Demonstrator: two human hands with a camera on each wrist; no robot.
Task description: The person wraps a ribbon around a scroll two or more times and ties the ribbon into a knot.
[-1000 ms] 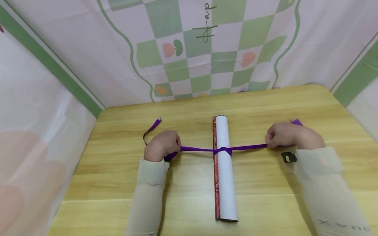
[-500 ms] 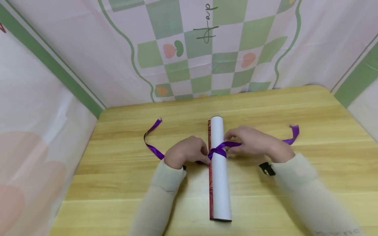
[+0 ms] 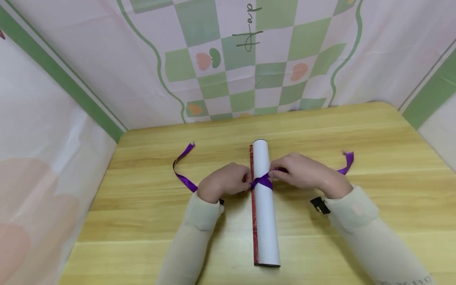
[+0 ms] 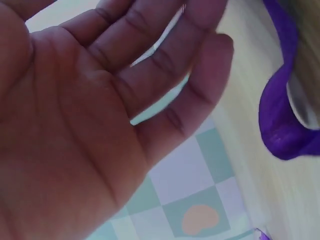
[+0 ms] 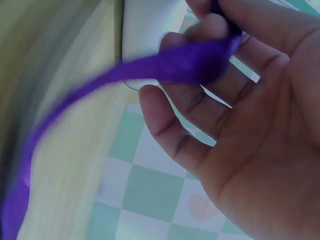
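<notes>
A white rolled scroll (image 3: 266, 225) with a red patterned strip (image 3: 254, 237) along its left side lies lengthwise on the table. Around its middle goes a purple ribbon (image 3: 264, 182), crossed over on top. My left hand (image 3: 226, 180) pinches the ribbon close to the scroll's left side; its fingertips are cut off in the left wrist view. On the other side my right hand (image 3: 299, 172) holds the ribbon between thumb and fingers, touching or nearly touching the roll. In the right wrist view a purple ribbon length (image 5: 135, 67) trails from the curled fingers.
The wooden table (image 3: 149, 221) meets a checked cloth backdrop (image 3: 242, 79) at its far edge. One loose ribbon tail (image 3: 183, 180) curls at the left, the other ribbon tail (image 3: 348, 162) at the right. Black wrist straps show below both cuffs.
Both hands have come inward along the ribbon, from wide apart to beside the scroll. The scroll has shifted slightly left. In the last half second, the right fingers have closed on the ribbon.
</notes>
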